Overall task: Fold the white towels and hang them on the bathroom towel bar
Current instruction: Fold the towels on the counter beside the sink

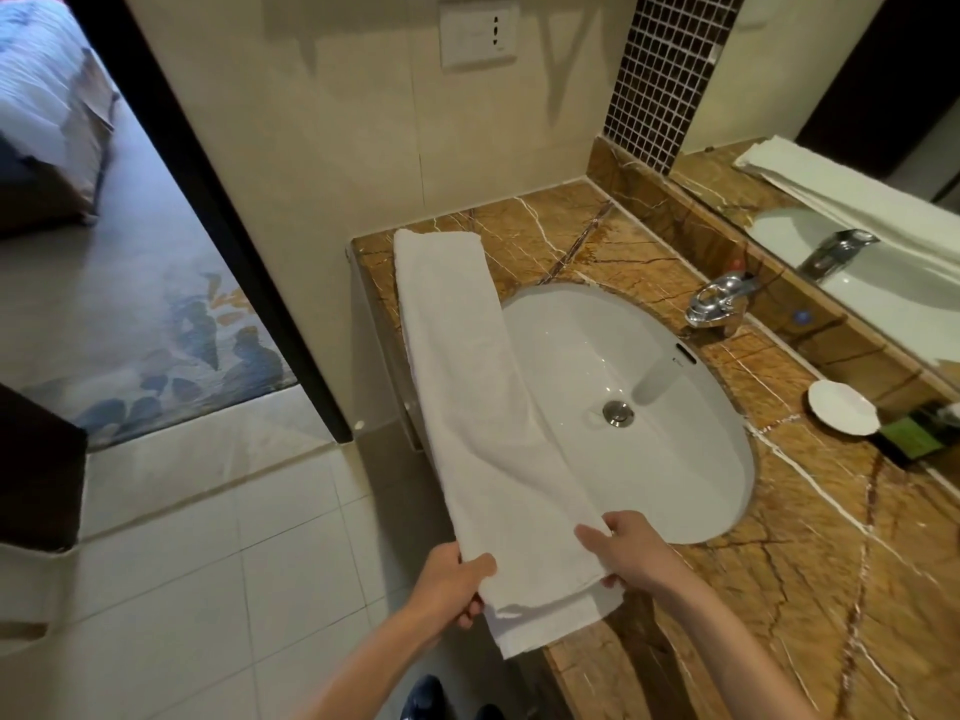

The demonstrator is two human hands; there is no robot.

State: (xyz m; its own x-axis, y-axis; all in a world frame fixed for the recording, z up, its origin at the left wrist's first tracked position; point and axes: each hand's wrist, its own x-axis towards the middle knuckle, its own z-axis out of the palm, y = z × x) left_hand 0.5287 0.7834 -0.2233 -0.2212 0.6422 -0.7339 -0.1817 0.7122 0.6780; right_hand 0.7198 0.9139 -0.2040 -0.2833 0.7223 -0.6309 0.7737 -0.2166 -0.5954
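Note:
A long white towel (467, 387), folded into a narrow strip, lies along the front edge of the brown marble counter (810, 553) and partly over the white sink (649, 366). My left hand (449, 576) grips the towel's near left corner, thumb on top. At the near right corner my right hand (636, 553) pinches the folded layers. The near end of the towel overhangs the counter edge. No towel bar is in view.
A chrome tap (719, 298) stands behind the sink. A small white dish (841, 407) and a dark tray with green packets (914, 441) sit at the right by the mirror (857, 189). Tiled floor and an open doorway to a bedroom lie on the left.

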